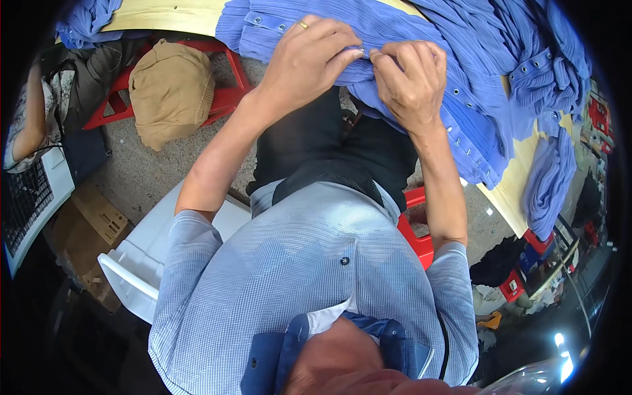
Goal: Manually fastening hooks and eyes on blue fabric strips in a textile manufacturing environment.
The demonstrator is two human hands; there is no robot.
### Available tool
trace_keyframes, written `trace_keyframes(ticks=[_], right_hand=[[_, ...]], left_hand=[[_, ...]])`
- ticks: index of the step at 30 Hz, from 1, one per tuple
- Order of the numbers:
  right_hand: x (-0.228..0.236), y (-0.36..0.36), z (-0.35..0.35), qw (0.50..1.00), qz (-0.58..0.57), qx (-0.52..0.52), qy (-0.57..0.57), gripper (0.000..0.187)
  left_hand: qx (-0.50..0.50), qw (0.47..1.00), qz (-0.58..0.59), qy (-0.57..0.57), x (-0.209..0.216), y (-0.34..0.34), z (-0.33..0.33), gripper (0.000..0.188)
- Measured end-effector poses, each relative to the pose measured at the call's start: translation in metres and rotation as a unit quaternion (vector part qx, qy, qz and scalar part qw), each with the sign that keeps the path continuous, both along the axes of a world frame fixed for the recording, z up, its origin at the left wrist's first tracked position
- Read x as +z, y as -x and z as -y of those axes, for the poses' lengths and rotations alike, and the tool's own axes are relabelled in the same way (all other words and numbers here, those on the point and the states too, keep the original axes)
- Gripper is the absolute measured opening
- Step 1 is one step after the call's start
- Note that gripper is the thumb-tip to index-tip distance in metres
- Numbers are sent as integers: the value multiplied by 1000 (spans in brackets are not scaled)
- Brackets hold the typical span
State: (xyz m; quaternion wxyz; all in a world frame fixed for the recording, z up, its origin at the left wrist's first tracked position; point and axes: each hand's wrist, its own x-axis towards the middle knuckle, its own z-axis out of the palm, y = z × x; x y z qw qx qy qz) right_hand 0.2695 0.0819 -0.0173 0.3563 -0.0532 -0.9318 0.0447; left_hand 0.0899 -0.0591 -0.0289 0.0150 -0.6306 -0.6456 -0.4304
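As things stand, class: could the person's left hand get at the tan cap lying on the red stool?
Probably yes. The left hand is pinching the blue pleated garment together with the right hand, so it would have to let go first. The tan cap lies uncovered on the red stool on that side, and nothing stands between them.

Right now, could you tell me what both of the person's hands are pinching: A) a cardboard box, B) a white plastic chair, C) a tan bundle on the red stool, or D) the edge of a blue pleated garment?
D: the left hand and right hand meet fingertip to fingertip on the blue pleated garment, pinching its edge on the wooden table.
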Motion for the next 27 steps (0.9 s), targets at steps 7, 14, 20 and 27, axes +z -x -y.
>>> trace_keyframes(ticks=[7, 14, 20, 27], right_hand=[[0, 0, -2, 1000, 17, 14, 5, 15], [10, -10, 4, 992, 81, 23, 93, 32], [16, -7, 11, 986, 103, -12, 131, 37], [16, 8, 15, 989, 78, -51, 117, 34]], left_hand=[[6, 996, 48, 69, 7, -2, -2, 20], [49, 997, -24, 55, 18, 20, 16, 18], [311, 942, -113, 57, 14, 61, 52, 39], [286, 951, -83, 83, 14, 58, 32, 29]])
